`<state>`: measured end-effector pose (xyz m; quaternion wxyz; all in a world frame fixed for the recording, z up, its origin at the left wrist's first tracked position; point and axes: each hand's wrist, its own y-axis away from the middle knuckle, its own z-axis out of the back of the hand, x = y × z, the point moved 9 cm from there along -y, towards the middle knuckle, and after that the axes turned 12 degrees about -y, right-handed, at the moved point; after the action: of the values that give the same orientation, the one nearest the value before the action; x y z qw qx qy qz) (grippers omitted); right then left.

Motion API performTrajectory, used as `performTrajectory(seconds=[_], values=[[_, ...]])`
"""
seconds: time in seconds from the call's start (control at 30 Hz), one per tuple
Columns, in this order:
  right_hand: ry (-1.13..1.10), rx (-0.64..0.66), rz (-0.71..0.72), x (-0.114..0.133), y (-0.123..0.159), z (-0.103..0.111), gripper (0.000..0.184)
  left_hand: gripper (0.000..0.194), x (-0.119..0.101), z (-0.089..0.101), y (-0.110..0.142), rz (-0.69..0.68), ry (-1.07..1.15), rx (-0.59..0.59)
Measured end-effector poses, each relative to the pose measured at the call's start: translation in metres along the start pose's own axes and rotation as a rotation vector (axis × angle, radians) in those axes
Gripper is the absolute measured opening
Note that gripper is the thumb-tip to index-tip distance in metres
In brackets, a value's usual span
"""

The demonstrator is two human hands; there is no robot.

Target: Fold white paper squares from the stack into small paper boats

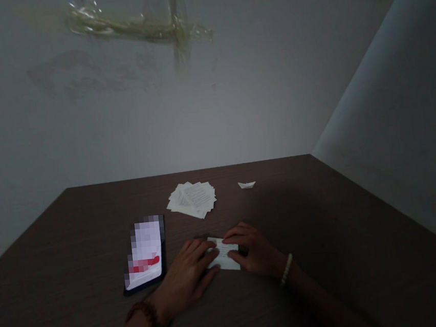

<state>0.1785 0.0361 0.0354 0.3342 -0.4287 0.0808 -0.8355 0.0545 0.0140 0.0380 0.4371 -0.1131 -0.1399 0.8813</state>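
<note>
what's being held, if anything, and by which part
A small printed paper, left grip at its left side, right grip at its right; pinched or just pressed, I can't tell.

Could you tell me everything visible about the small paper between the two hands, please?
The small paper is white, roughly rectangular and thin-looking, with print too small to read. It seems to lie flat on the brown table, nearer the camera than the paper pile. Fingers of the left hand rest on its left part, those of the right hand on its right. Any folds are unclear.
</note>
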Motion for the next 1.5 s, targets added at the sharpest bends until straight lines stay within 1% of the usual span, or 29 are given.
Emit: performTrajectory(seconds=[0.27, 0.33, 0.57, 0.7, 0.77, 0.87, 1.0, 1.17, 1.33, 1.5], values=[[-0.027, 0.038, 0.041, 0.004, 0.0, 0.002, 0.029, 0.025, 0.0, -0.002, 0.003, -0.009, 0.036, -0.033], [-0.025, 0.044, 0.046, 0.005, 0.001, 0.002, 0.029, 0.027, 0.0, -0.002, 0.003, -0.013, 0.026, -0.019], [-0.039, 0.06, 0.057, 0.007, 0.002, 0.002, 0.017, 0.035, 0.002, -0.007, 0.002, -0.026, -0.012, 0.039], [-0.026, 0.076, 0.044, 0.007, 0.001, 0.004, 0.025, 0.032, 0.003, -0.009, 0.001, -0.015, -0.01, 0.054], [-0.007, 0.095, 0.033, 0.007, 0.0, 0.005, 0.028, 0.031, 0.002, -0.006, 0.0, -0.016, -0.005, 0.038], [0.032, 0.129, 0.013, 0.007, 0.003, 0.004, 0.028, 0.028, -0.001, -0.001, -0.002, -0.027, 0.011, 0.008], [0.074, 0.101, -0.026, 0.006, 0.011, 0.007, 0.027, 0.024, -0.002, 0.002, -0.003, -0.026, 0.029, -0.004], [0.096, 0.101, -0.001, 0.011, 0.017, 0.007, 0.035, 0.022, -0.001, 0.002, -0.003, -0.013, 0.042, -0.014], [0.134, 0.133, -0.004, 0.012, 0.018, 0.004, 0.027, 0.021, 0.001, -0.003, -0.001, -0.007, 0.016, 0.016], [0.146, 0.129, -0.004, 0.01, 0.019, 0.004, 0.024, 0.018, 0.0, 0.0, -0.002, -0.014, 0.008, -0.006]])
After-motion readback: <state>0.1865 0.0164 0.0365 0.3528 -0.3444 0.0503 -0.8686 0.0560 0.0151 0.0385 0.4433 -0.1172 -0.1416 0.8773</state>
